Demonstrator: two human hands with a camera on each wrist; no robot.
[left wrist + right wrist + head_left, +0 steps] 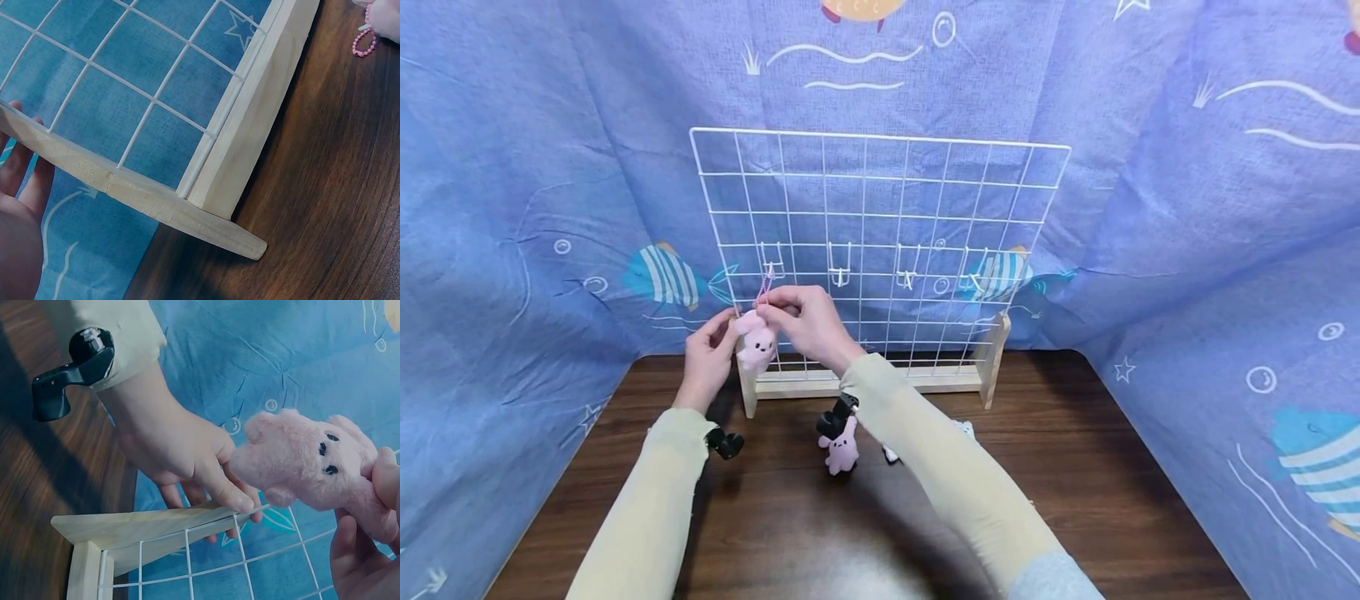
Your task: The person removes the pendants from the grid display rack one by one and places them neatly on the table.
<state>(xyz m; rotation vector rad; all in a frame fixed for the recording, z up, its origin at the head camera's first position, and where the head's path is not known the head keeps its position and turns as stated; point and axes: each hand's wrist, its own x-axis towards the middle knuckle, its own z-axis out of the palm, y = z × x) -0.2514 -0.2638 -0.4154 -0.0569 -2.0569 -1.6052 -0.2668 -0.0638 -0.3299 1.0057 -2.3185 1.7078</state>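
Note:
My right hand (812, 325) pinches a pink plush toy keychain (758, 348) near its top, in front of the rack's left end. Its pink bead loop (766, 283) rises by the leftmost white hook (772, 265). In the right wrist view the plush shows its dark eyes and nose, with thumb and fingers at one ear. My left hand (187, 450) grips the wooden side post (150, 520) of the white wire grid rack (880, 212), thumb on one side and fingers beyond. The toy partly covers that post in the head view.
Three more hooks, one a white hook (839, 275), hang in a row on the grid. A second pink plush keychain (841, 454) stands on the dark wooden table (790, 533). White items (964, 429) are partly hidden behind the right sleeve. A blue fish-print curtain (1187, 250) surrounds the table.

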